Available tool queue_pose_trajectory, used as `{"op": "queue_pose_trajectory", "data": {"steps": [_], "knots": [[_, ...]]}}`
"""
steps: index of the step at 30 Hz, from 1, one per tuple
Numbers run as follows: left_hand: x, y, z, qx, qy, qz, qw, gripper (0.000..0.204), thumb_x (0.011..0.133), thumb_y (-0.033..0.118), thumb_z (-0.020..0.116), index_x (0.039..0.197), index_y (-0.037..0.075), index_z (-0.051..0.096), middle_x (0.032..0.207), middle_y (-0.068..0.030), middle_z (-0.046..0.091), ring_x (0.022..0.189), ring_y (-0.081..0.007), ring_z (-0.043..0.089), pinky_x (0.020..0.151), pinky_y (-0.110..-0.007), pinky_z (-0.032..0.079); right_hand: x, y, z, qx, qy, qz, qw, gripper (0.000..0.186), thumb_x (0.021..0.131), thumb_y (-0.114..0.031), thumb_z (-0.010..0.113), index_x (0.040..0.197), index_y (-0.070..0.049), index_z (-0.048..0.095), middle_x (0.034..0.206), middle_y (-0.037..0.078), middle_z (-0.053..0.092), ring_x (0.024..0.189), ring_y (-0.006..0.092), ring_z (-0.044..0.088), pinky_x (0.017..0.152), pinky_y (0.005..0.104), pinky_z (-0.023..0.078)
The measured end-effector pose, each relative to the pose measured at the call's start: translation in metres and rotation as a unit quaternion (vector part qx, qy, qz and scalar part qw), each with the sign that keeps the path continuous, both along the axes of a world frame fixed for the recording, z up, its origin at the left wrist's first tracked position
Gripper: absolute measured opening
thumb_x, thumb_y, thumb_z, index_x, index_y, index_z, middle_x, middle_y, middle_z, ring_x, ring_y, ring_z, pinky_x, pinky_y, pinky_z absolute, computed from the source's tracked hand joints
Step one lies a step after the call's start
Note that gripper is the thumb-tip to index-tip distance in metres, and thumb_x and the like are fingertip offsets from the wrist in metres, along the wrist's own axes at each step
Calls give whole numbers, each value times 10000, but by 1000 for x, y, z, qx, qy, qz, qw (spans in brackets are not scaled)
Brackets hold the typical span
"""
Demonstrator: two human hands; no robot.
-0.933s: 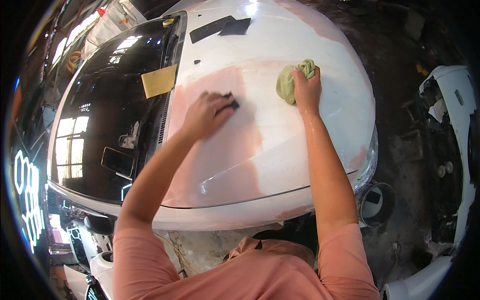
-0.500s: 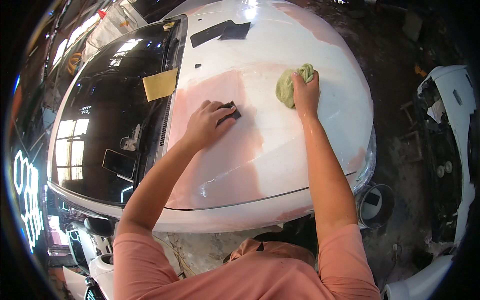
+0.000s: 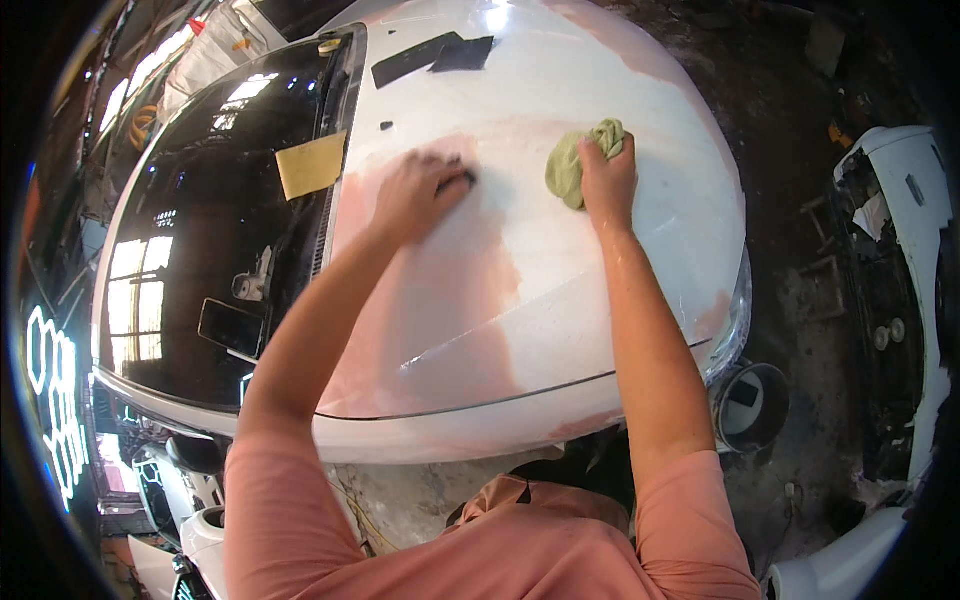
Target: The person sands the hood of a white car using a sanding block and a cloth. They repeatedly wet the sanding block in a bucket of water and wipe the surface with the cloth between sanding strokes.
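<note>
Under my arms spreads a white car hood (image 3: 570,310) with sanded patches of pinkish filler (image 3: 440,330). My left hand (image 3: 412,195), slightly blurred, presses a small dark piece of sandpaper (image 3: 460,182) flat on the far part of the big pinkish patch near the windshield. The fingers cover most of the sandpaper. Farther right, my right hand (image 3: 612,178) grips a bunched green cloth (image 3: 566,172), which rests against the bare white part of the hood. Beyond my left hand lie two black sandpaper sheets (image 3: 412,62), overlapping, and a small black scrap (image 3: 387,126).
A yellow sheet (image 3: 311,166) lies at the windshield's base. On the dark windshield (image 3: 190,230) rest a phone (image 3: 228,326) and a tape roll (image 3: 329,46). A round bucket (image 3: 720,425) stands by the hood's near right corner; a loose white bumper (image 3: 915,165) is at far right.
My left hand has slid the sandpaper away from me across the pinkish patch. My right hand keeps its grip on the cloth in nearly the same place; the view has shifted slightly.
</note>
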State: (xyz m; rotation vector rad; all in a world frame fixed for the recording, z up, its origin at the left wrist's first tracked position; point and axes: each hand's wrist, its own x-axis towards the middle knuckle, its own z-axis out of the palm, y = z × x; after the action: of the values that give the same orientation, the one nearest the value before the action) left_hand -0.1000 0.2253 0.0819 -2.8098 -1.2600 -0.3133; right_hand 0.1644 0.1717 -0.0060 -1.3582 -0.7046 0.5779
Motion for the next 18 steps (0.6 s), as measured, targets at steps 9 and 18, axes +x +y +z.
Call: {"op": "queue_pose_trajectory", "data": {"steps": [9,18], "knots": [[-8,-44,-8,-31,2,-35,999,345,920,354,746,1193,146,783,1183,-107,722,1135,-335,625,990,-454,533,10,-6,3,-12,28,0,1000,456,925,-237,678,1272,34,558,1215,245,646,1120,407,627,992,471,483],[7,-2,-13,3,-15,7,1000,356,945,373,715,1191,123,780,1207,-96,728,1152,-326,629,992,-446,532,6,-2,-3,8,35,1,999,474,925,-249,683,1280,38,554,1216,253,649,1114,410,635,988,474,485]]}}
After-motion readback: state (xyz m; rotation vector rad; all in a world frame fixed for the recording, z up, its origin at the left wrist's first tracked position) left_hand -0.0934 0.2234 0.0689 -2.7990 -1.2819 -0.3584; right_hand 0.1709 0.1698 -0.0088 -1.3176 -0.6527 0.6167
